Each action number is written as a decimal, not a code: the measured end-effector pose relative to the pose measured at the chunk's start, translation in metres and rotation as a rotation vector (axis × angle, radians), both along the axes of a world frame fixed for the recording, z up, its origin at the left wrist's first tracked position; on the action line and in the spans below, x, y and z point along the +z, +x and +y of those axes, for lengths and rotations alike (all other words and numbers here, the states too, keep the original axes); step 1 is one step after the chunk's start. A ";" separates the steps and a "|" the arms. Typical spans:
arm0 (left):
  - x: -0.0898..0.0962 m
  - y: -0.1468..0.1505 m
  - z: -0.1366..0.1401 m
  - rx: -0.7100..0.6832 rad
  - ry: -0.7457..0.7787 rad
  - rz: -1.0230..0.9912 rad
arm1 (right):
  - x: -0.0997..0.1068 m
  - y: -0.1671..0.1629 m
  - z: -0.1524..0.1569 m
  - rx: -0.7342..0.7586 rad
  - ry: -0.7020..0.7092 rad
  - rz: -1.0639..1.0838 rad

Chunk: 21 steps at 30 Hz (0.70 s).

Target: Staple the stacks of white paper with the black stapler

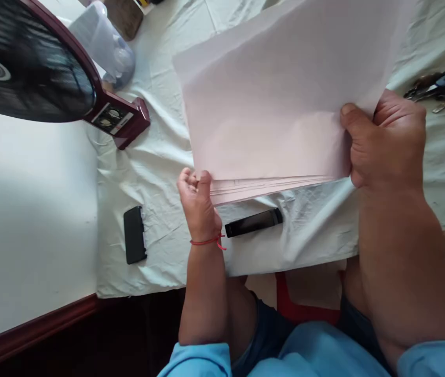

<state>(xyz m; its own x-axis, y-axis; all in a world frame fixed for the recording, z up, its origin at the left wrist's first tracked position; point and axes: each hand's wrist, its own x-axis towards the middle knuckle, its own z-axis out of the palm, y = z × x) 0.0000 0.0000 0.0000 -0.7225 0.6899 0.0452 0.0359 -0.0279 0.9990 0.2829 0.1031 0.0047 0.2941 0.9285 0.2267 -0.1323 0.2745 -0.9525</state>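
Several sheets of white paper (pixel 269 125) are held up as a loose stack over the cloth-covered table, their near edges slightly fanned. My left hand (pixel 199 201), a red string at its wrist, pinches the stack's near left corner. At the near right side, my right hand (pixel 383 141) grips the sheets with its thumb on top; its other fingers are mostly hidden. Below the paper's near edge lies a black stapler-like bar (pixel 254 222), whose exact kind I cannot make out. Left of my left hand is a black phone (pixel 134 234), lying apart from it.
A dark red fan (pixel 132 118) stands at the left, by a translucent plastic container (pixel 104 44) with things inside. Keys (pixel 442 86) lie at the far right. A wrinkled white cloth (pixel 159 173) covers the table, and a white wall (pixel 30 209) borders it on the left.
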 end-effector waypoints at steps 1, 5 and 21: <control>-0.005 -0.002 0.000 -0.041 -0.038 -0.041 | 0.000 0.000 0.001 -0.005 -0.002 -0.010; -0.016 -0.006 0.000 -0.078 -0.077 -0.106 | -0.001 0.001 0.004 -0.041 -0.022 -0.074; -0.022 -0.018 0.003 -0.195 0.057 -0.050 | 0.011 0.000 -0.006 0.074 -0.064 -0.149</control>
